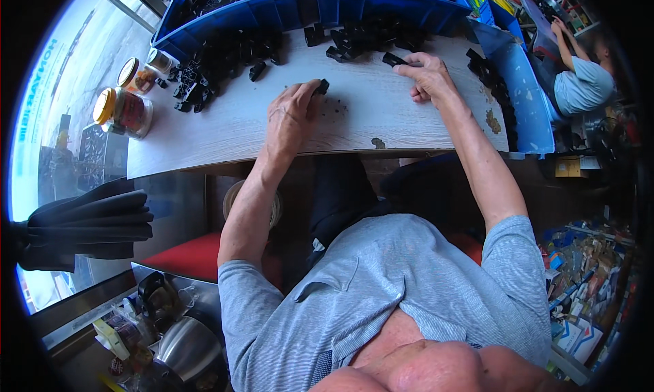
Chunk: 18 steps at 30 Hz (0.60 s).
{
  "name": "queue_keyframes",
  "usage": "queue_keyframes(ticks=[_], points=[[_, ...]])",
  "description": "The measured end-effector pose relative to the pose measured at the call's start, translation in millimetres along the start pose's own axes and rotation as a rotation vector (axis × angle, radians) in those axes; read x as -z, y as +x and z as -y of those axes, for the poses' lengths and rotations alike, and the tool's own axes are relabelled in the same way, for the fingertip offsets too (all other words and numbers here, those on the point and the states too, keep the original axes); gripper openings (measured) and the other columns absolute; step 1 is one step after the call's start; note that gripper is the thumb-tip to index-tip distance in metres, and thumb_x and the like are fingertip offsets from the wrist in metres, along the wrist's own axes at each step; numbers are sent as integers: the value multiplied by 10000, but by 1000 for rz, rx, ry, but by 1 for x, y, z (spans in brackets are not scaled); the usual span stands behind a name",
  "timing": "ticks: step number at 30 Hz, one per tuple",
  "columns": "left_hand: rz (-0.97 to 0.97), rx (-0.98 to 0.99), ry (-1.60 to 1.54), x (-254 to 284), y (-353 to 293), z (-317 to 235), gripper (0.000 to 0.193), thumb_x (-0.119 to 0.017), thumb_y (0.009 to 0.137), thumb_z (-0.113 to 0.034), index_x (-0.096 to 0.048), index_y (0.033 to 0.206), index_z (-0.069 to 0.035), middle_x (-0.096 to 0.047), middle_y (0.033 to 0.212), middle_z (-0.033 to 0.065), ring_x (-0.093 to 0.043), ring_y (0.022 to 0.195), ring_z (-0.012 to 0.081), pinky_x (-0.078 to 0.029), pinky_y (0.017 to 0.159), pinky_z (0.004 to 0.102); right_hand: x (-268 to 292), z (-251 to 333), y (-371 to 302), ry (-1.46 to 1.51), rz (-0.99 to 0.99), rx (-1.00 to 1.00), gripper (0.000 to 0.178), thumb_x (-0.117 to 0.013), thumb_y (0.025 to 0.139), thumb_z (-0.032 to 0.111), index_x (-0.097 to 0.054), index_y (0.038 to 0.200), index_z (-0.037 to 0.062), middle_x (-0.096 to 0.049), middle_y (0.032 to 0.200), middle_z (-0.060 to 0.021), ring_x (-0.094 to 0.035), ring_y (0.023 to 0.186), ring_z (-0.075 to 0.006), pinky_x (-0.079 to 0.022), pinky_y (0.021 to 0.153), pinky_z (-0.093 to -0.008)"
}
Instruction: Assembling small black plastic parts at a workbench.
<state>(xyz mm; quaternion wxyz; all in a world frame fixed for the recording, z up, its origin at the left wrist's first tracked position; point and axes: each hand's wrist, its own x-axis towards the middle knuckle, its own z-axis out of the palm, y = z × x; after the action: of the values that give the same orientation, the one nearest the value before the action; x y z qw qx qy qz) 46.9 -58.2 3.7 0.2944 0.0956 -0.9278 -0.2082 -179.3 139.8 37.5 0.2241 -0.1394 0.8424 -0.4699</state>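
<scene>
Over the middle of the white table (225, 133), my left hand (293, 112) is closed on a small black plastic part (322, 86) that sticks out past the fingertips. Farther right, my right hand (429, 78) pinches a black block-shaped part (394, 59) between thumb and forefinger. Just beyond it lies a heap of similar black parts (357, 39). Another heap of black parts (204, 71) spreads over the table's left side, with one loose piece (257, 71) at its edge. Dark crumbs lie beside my left hand.
Two blue bins (238, 13) (402, 9) of black parts line the far edge. A lighter blue bin (535, 106) stands at the right, next to a row of black parts. Lidded jars (122, 112) stand at the left edge. Another person (582, 82) sits beyond the right side.
</scene>
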Motion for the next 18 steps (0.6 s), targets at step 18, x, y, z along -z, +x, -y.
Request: queue_keyframes(ticks=[18], points=[[47, -151, -124, -64, 51, -40, 303, -659, 891, -54, -728, 1182, -107, -719, 1130, 110, -694, 1019, 309, -567, 874, 391, -11, -4, -18, -151, 242, 73, 390, -659, 878, 144, -664, 1268, 118, -578, 622, -24, -569, 485, -107, -486, 432, -272]])
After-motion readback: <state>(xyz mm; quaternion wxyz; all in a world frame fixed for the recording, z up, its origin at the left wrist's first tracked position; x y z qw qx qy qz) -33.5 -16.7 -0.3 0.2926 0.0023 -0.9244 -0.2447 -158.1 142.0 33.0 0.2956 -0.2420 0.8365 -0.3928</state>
